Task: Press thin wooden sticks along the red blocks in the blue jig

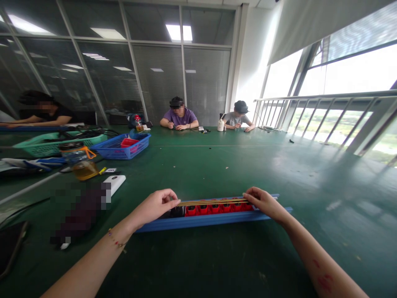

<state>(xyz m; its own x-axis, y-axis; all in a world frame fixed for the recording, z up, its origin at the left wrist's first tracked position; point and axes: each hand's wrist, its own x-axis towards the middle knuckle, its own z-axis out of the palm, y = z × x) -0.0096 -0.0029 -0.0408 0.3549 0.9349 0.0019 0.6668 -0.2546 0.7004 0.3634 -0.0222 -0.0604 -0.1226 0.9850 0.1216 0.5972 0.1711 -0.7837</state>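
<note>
A long blue tray (214,221) lies across the green table in front of me, with a row of several red blocks (215,208) and a black piece (178,211) inside it. Thin yellowish sticks (214,202) stretch above the red blocks. My left hand (159,203) pinches their left end between thumb and fingers. At the other end, my right hand (262,200) has its fingers closed on the sticks, above the right part of the tray.
Blue basket (130,152) with a red item, green basket (40,150), jar (81,163), white device (116,182) and phone (12,248) are on the left. Two people sit across the green table (198,165); another is far left. A white bottle (221,125) stands at the far edge.
</note>
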